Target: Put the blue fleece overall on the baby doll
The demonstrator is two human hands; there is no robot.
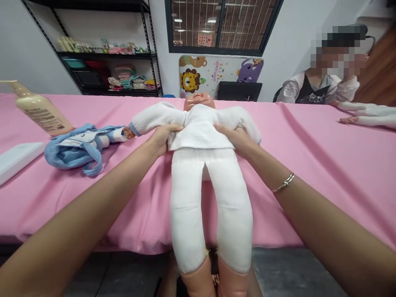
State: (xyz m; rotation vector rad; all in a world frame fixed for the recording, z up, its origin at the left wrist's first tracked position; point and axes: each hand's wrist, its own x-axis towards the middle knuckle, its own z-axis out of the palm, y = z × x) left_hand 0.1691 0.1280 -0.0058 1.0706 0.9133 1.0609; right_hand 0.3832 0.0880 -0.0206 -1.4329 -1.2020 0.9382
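Doll cut off at btm edge, bottle txt too sm. 2 read.

A baby doll lies face up on a pink-covered table, head at the far side, parted legs extending past the near edge. Its white fabric legs end in smooth tan plastic. A fuzzy white top, blue-cuffed, covers torso and arms.

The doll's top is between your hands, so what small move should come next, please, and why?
Perhaps move the right hand to check the end of the sleeve beside it, since only the other sleeve shows a doll hand poking out.
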